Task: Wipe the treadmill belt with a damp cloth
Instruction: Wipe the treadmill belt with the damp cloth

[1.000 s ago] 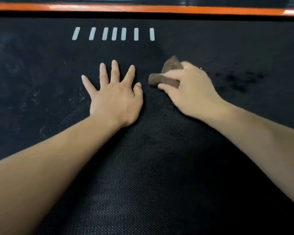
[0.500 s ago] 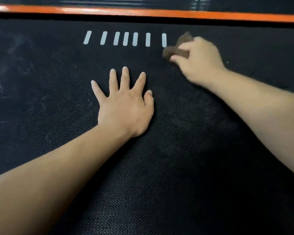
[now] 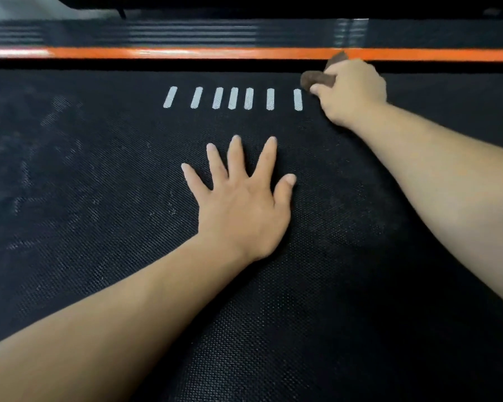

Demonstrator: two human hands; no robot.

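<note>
Gripping the cloth (image 3: 317, 79), right hand (image 3: 352, 94) has moved up the belt (image 3: 99, 198).

Two bare hands and two bare forearms are all of the person that shows. The left hand (image 3: 241, 210) is seen from its back, all five digits in view, with slim fingers and short nails; the thumb's nail is the plainest. The right hand (image 3: 352, 94) is slightly blurred, its knuckles rounded and its fingers mostly hidden. The left forearm (image 3: 114, 323) and right forearm (image 3: 447, 181) are uncovered and smooth from wrist to the picture's edge
</note>
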